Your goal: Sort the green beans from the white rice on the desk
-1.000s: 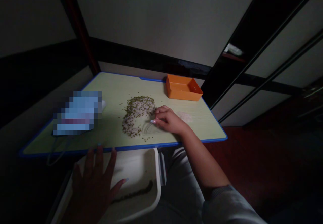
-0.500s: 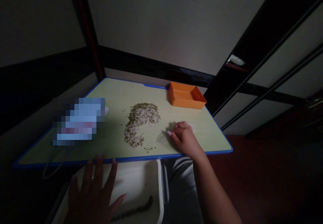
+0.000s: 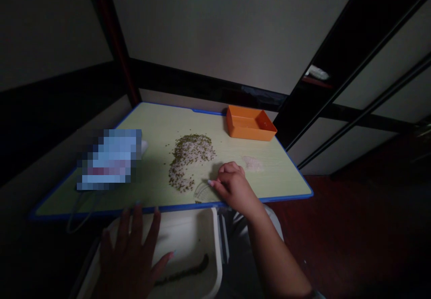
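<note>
A pile of green beans mixed with white grains (image 3: 190,160) lies in the middle of a pale green table with a blue rim (image 3: 158,128). My right hand (image 3: 232,186) rests just right of the pile near the front edge, fingers curled onto a small clear plastic scraper (image 3: 204,192). A small heap of white grains (image 3: 253,163) sits to the right of the hand. My left hand (image 3: 129,256) lies flat and spread on a white tray (image 3: 198,238) below the table edge. A dark line of beans (image 3: 186,271) lies in that tray.
An orange tray (image 3: 251,123) stands at the table's far right corner. A blurred blue object (image 3: 109,159) sits on the left of the table, with a cord hanging over the front edge. Dark frame bars rise behind and to the right.
My right hand, with the clear piece, slid from the pile to the right and came back left toward the front edge. The small white heap shows again. The left hand stayed on the tray.
</note>
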### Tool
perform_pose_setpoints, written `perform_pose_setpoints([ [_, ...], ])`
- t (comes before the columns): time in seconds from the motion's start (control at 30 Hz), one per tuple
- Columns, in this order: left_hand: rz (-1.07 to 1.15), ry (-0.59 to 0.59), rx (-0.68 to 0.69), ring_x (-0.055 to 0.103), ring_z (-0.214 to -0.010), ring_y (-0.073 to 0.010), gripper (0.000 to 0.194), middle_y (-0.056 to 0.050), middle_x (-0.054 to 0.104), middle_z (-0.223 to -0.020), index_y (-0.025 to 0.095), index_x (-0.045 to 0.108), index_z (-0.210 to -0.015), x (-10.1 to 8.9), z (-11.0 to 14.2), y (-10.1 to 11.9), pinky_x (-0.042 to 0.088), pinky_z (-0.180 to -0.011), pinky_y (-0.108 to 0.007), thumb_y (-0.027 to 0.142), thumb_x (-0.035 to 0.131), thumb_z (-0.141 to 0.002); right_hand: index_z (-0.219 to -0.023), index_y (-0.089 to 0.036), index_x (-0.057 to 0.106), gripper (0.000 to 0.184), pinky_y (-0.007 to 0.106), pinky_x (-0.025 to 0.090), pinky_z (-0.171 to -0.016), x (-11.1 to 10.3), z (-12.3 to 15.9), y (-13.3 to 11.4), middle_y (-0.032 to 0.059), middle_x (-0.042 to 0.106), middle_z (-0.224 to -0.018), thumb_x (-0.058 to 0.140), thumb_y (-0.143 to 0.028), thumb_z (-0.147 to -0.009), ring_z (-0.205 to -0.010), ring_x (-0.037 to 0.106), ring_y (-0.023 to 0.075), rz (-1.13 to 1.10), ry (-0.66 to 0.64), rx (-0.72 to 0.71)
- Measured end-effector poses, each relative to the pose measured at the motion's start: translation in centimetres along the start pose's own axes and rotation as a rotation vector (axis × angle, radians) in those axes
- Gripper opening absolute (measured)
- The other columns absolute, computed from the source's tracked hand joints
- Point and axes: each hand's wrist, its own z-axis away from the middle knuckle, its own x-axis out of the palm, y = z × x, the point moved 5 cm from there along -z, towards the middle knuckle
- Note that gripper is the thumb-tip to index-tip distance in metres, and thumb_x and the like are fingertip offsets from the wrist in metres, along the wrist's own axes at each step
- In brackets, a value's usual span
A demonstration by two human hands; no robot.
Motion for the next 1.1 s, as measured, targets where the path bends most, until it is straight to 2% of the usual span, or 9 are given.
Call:
perform_pose_setpoints([
  [0.23,-0.013,-0.066,-0.028,-0.008,-0.161,-0.0386,0.072,-0.023,0.000,-0.172,0.016,0.026,-0.157,0.3,0.1,-0.3,0.013,-0.124,-0.076,0.039,0.045,-0.092,-0.066,-0.018,0.062,0.030,0.037,0.036,-0.089,0.4,-0.5,0.2,0.0036,0.063,-0.091,0.075,-0.027,-0.092,-0.096,0.054,0.0200,-0.073,-0.026,-0.013],
  [0.4,-0.038,-0.029,0.037,-0.006,-0.160,-0.0430,0.080,-0.029,-0.002,-0.170,0.015,0.012,-0.159,-0.5,-0.1,0.2,0.017,-0.121,-0.079,0.036,0.049,-0.092,-0.063,-0.020,0.059,0.032,0.035,0.038,-0.089,0.7,-0.7,0.9,0.0022,0.061,-0.088,0.071,-0.023,-0.092,-0.094,0.055,0.0186,-0.178,-0.039,-0.036],
  [0.5,-0.039,-0.073,0.005,-0.006,-0.160,-0.0424,0.085,-0.028,0.000,-0.170,0.018,0.006,-0.160,-0.7,-0.3,0.2,0.019,-0.121,-0.078,0.037,0.053,-0.091,-0.060,-0.021,0.059,0.034,0.035,0.038,-0.089,0.7,-0.7,1.1,0.0018,0.061,-0.087,0.070,-0.024,-0.092,-0.093,0.055,0.0191,-0.160,-0.044,-0.034],
  [0.67,-0.056,-0.040,0.039,-0.010,-0.160,-0.0429,0.083,-0.029,-0.007,-0.170,0.015,0.006,-0.159,-0.9,-0.4,0.5,0.016,-0.121,-0.078,0.035,0.051,-0.093,-0.062,-0.021,0.062,0.031,0.038,0.036,-0.094,0.7,-0.3,0.7,0.0020,0.062,-0.094,0.072,-0.025,-0.090,-0.101,0.056,0.0208,-0.132,-0.050,-0.074],
  [0.8,-0.043,-0.024,0.049,-0.012,-0.159,-0.0430,0.085,-0.029,-0.009,-0.170,0.015,0.002,-0.159,-0.8,-0.4,0.5,0.015,-0.121,-0.078,0.036,0.050,-0.093,-0.061,-0.020,0.061,0.031,0.039,0.036,-0.096,0.4,0.0,0.4,0.0016,0.062,-0.095,0.072,-0.022,-0.090,-0.102,0.056,0.0203,-0.208,-0.021,-0.135],
  [1.0,-0.058,-0.015,0.040,-0.009,-0.160,-0.0426,0.090,-0.029,-0.006,-0.170,0.018,-0.005,-0.159,-0.8,-0.3,0.4,0.017,-0.122,-0.077,0.035,0.051,-0.092,-0.059,-0.020,0.062,0.031,0.035,0.040,-0.088,-0.3,0.2,1.9,0.0016,0.059,-0.083,0.070,-0.019,-0.089,-0.091,0.055,0.0190,-0.349,0.190,0.010],
  [1.1,-0.061,-0.027,0.024,-0.007,-0.159,-0.0433,0.093,-0.028,-0.005,-0.170,0.020,-0.008,-0.159,-0.6,-0.3,0.3,0.017,-0.122,-0.077,0.035,0.053,-0.091,-0.056,-0.020,0.061,0.034,0.035,0.040,-0.085,-0.1,0.1,2.5,0.0015,0.058,-0.080,0.071,-0.018,-0.088,-0.088,0.054,0.0187,-0.342,0.211,0.069],
])
